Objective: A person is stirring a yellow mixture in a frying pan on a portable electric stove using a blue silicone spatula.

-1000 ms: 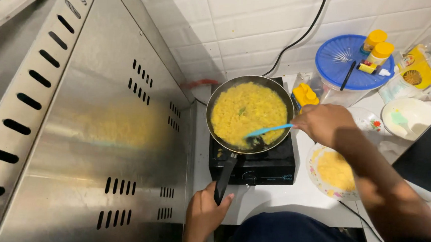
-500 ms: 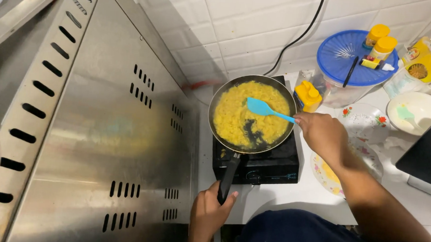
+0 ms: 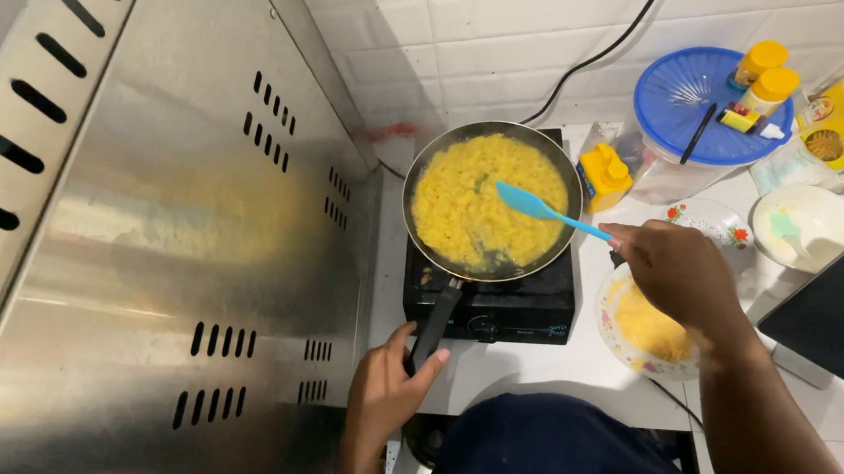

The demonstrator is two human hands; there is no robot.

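the yellow scrambled egg (image 3: 472,211) lies spread across nearly the whole floor of the dark frying pan (image 3: 424,169), with one small bare patch near the handle side. the pan sits on a small black single burner stove (image 3: 525,312) on the white counter (image 3: 551,367), close to the tiled wall. the blade of my blue spatula (image 3: 527,203) hovers over the right part of the egg, tilted, its thin handle running back to my right hand (image 3: 679,272), whose fingers are curled closed around the handle's end. my left hand (image 3: 388,386) is wrapped around the pan's black handle (image 3: 433,327), thumb lying along it, steadying the pan.

i judge i'm in the middle of stirring and turning the egg. the next stroke calls for dropping the blade to the pan floor and scraping across it while my left hand holds the pan level.

just right of the stove a flowered plate (image 3: 621,342) with more yellow food sits partly under my wrist. behind it stand a small yellow container (image 3: 603,175), a tub with a blue lid (image 3: 684,97) carrying two yellow-capped bottles (image 3: 769,73), and a white bowl (image 3: 813,227). a steel hood (image 3: 149,230) fills the left.
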